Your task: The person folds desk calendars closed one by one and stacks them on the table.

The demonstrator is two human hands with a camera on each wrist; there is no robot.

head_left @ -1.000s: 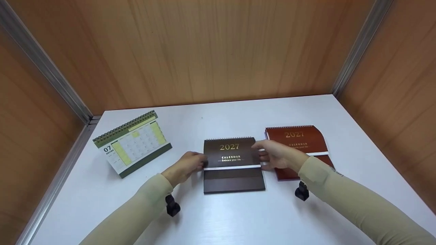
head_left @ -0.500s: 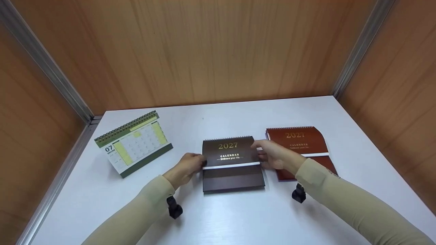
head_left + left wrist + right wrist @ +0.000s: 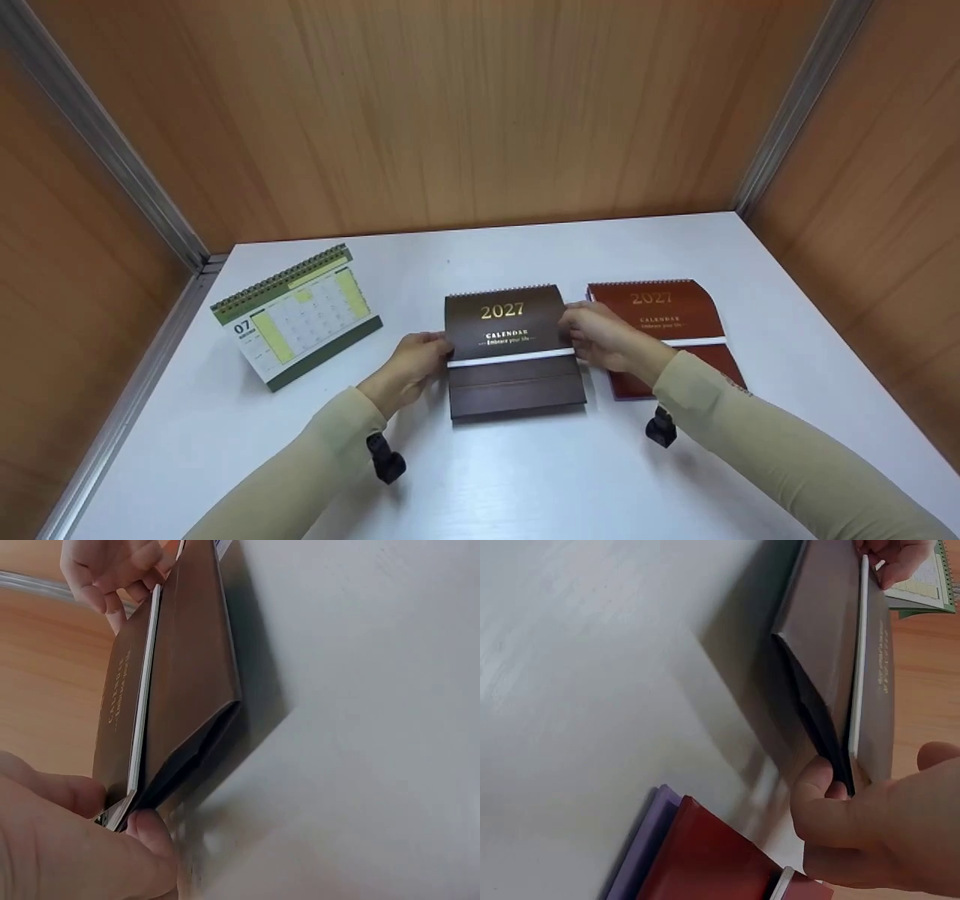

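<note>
A dark brown 2027 desk calendar point(image 3: 504, 322) with gold lettering and a white page band is between my two hands in the head view. My left hand point(image 3: 411, 367) pinches its left edge, thumb on the cover and fingers behind in the left wrist view. On the opposite edge, my right hand point(image 3: 611, 341) grips it, with fingertips curled at the underside in the right wrist view. The calendar's lower edge point(image 3: 238, 682) stands off the white surface, with a shadow and a dark gap beneath its folded base.
A reddish-brown 2027 calendar point(image 3: 660, 304) lies at the right, partly behind my right hand and forearm. At the left, a green desk calendar point(image 3: 307, 319) stands angled on the white table point(image 3: 517, 480). Wooden panels point(image 3: 480, 112) rise behind and at both sides.
Both hands have raised the dark brown calendar off the table; in the head view it has shifted slightly upward. The other two calendars have stayed in place.
</note>
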